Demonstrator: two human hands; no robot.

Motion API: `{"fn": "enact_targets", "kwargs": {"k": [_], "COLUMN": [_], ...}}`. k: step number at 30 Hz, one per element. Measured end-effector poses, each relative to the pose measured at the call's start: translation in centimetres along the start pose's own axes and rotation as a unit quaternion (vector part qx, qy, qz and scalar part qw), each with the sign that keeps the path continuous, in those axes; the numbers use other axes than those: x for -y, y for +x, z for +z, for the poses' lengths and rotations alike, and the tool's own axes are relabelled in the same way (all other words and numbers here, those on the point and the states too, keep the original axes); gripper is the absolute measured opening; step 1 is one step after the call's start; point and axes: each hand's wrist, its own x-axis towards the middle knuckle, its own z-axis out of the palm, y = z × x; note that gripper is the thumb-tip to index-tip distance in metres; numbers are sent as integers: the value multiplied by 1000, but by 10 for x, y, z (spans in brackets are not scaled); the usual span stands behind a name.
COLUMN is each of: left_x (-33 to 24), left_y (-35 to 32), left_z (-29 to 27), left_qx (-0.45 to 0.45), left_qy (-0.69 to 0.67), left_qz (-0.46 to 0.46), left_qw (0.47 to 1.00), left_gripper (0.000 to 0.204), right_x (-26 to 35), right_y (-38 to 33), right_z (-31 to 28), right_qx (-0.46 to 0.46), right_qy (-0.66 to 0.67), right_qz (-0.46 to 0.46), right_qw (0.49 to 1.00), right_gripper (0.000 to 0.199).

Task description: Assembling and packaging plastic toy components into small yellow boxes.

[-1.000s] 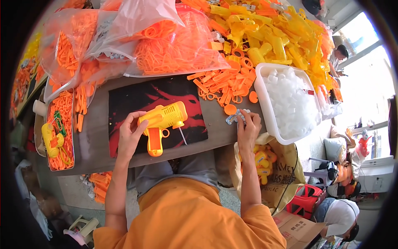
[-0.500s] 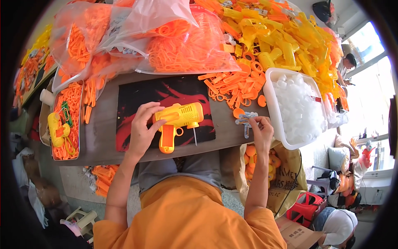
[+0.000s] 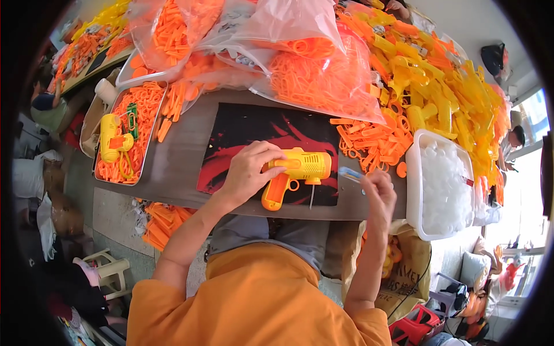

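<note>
A yellow toy gun (image 3: 298,164) with an orange handle part and a ring-shaped trigger lies on the black and red mat (image 3: 242,127). A thin pale rod sticks down from beneath its front. My left hand (image 3: 254,173) grips the gun's rear end, thumb and fingers closed on it. To the right of the mat, my right hand (image 3: 381,193) pinches a small clear, bluish plastic piece (image 3: 350,174), which points toward the gun. Motion blurs this piece, so its exact shape cannot be told.
Bags of orange parts (image 3: 314,75) and a yellow heap (image 3: 438,98) line the back. Loose orange pieces (image 3: 375,141) lie beside a white tub of translucent caps (image 3: 412,190). At left stands a tray of orange parts (image 3: 158,124). A sack (image 3: 424,254) stands below the table's right edge.
My right hand has picked up a clear piece from the table and brought it toward the gun. The whole view has shifted, while my left hand keeps its grip.
</note>
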Motion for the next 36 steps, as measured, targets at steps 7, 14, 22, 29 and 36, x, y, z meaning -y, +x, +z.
{"fn": "enact_targets", "kwargs": {"k": [7, 14, 22, 29, 36], "left_x": [10, 10, 7, 22, 21], "left_y": [-5, -4, -7, -14, -14], "left_z": [6, 5, 2, 11, 7], "left_qx": [-30, -22, -13, -22, 1], "left_qy": [-45, -31, 7, -121, -147], "left_qz": [10, 9, 12, -41, -68], "left_qw": [998, 999, 1000, 992, 987], "left_gripper": [23, 24, 24, 27, 25], "right_x": [-7, -3, 11, 7, 3], "right_y": [20, 28, 27, 17, 38], "right_z": [63, 86, 91, 87, 85], "right_qx": [73, 146, 129, 245, 285], "right_qy": [-72, -199, -317, -370, -243], "right_qz": [-15, -59, -141, -401, -180], "right_qw": [995, 967, 929, 802, 909], "right_gripper": [20, 20, 18, 35, 39]}}
